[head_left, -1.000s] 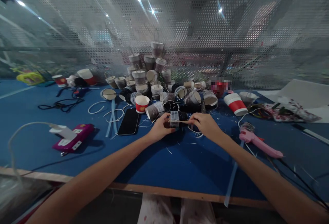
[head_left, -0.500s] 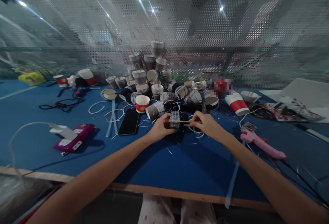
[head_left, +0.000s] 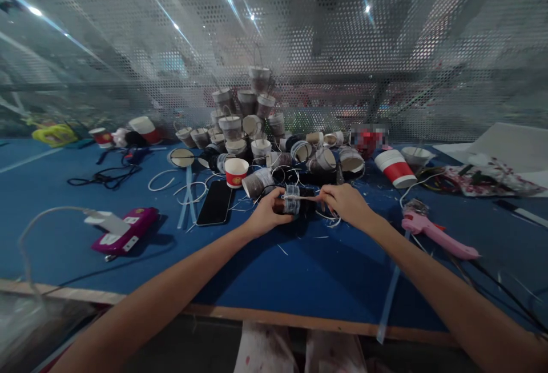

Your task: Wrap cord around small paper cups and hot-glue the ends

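My left hand [head_left: 270, 212] is wrapped round the left end of a small cup [head_left: 293, 204], which lies on its side just above the table. Its outside is wound with grey and black cord-like bands. A pale strand [head_left: 302, 197] stretches tautly across the front of the cup. Its right end is pinched in the fingers of my right hand [head_left: 342, 204], close beside the cup's dark end. Behind my hands stand and lie several grey-wrapped cups [head_left: 230, 128] in a pile, some with thin handles. A red and white paper cup [head_left: 237, 173] stands nearby.
A black phone [head_left: 215, 203] lies left of my hands, and a purple box with a white plug [head_left: 133, 229] farther left. On the right lie a pink glue gun [head_left: 440, 236] and a red-banded white cup [head_left: 396, 168]. White cord scraps [head_left: 329, 217] litter the blue table.
The strand across the cup now sits slightly higher, and my right fingers have shifted a little with it. My left hand keeps its grip on the cup. The view has moved slightly.
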{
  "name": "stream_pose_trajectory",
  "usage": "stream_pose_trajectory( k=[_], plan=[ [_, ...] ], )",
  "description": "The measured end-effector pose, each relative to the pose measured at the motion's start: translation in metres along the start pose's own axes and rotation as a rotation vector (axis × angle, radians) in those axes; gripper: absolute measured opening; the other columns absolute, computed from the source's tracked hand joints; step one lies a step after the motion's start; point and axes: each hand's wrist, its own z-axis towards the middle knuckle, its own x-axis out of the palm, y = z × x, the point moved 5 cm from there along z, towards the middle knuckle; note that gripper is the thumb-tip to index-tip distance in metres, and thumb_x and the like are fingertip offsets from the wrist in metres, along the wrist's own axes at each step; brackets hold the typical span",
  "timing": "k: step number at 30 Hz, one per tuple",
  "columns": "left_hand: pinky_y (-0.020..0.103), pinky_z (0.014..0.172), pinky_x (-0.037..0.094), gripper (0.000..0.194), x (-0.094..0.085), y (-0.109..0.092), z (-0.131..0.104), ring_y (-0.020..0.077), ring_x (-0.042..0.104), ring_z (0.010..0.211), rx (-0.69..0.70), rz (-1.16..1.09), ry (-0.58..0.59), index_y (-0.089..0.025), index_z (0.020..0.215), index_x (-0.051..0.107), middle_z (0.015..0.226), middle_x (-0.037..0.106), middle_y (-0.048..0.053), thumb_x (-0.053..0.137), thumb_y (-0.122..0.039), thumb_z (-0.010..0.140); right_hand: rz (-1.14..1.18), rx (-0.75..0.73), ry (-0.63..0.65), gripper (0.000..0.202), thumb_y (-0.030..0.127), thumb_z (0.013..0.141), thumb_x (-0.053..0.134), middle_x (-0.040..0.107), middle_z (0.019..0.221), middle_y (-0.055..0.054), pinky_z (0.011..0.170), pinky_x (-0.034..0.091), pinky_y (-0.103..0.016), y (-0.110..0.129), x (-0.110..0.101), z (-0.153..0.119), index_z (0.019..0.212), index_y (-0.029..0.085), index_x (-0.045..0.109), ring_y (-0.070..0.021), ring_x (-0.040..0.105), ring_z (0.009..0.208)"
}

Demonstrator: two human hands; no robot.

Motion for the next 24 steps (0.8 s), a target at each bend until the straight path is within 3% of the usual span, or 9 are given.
stream_pose_trajectory(
  k=[6, 11, 14, 20, 24],
  plan=[
    [0.025, 0.067, 0.044, 0.045, -0.001, 0.001, -0.001, 0.0147, 0.061, 0.072, -0.012, 0.022, -0.005, -0.019, 0.095, 0.040, 0.076, 0.061, -0.001, 0.067, -0.016, 0.059, 0.222, 0.021, 0.086, 0.038, 0.038, 0.087, 0.032, 0.050, 0.044, 0.002, 0.045, 0.031, -0.021, -0.004, 0.007, 0.003, 0.059, 0.018, 0.049, -0.0089, 0.046, 0.039],
    [0.026, 0.070, 0.044, 0.046, -0.001, 0.003, 0.000, 0.0151, 0.061, 0.076, -0.008, -0.005, 0.001, -0.018, 0.096, 0.040, 0.081, 0.062, 0.001, 0.067, -0.014, 0.059, 0.294, -0.003, 0.095, 0.021, 0.040, 0.080, 0.046, 0.063, 0.061, 0.002, 0.045, 0.032, -0.021, -0.004, 0.008, -0.001, 0.082, 0.019, 0.048, -0.0092, 0.049, 0.042],
    [0.026, 0.070, 0.044, 0.047, -0.001, 0.002, 0.000, 0.0151, 0.061, 0.077, -0.007, -0.012, -0.001, -0.018, 0.096, 0.040, 0.082, 0.063, 0.002, 0.067, -0.013, 0.059, 0.249, -0.012, 0.039, 0.018, 0.037, 0.076, 0.053, 0.064, 0.061, 0.001, 0.047, 0.031, -0.021, -0.004, 0.005, -0.002, 0.073, 0.019, 0.049, -0.0094, 0.051, 0.045],
    [0.026, 0.068, 0.044, 0.048, 0.001, -0.003, -0.001, 0.0156, 0.061, 0.076, 0.004, 0.021, 0.012, -0.017, 0.100, 0.041, 0.080, 0.062, 0.001, 0.067, -0.014, 0.059, 0.062, -0.010, -0.079, 0.027, 0.031, 0.081, 0.045, 0.059, 0.052, 0.002, 0.047, 0.029, -0.021, 0.000, -0.003, 0.000, 0.059, 0.018, 0.053, -0.0089, 0.050, 0.045],
    [0.028, 0.070, 0.045, 0.050, 0.001, -0.003, -0.001, 0.0163, 0.061, 0.077, -0.008, 0.013, 0.011, -0.017, 0.102, 0.041, 0.081, 0.062, 0.002, 0.068, -0.016, 0.059, 0.203, 0.024, -0.048, 0.031, 0.030, 0.084, 0.038, 0.059, 0.050, 0.002, 0.047, 0.032, -0.021, -0.006, 0.005, 0.003, 0.059, 0.018, 0.052, -0.0084, 0.049, 0.041]
  ],
)
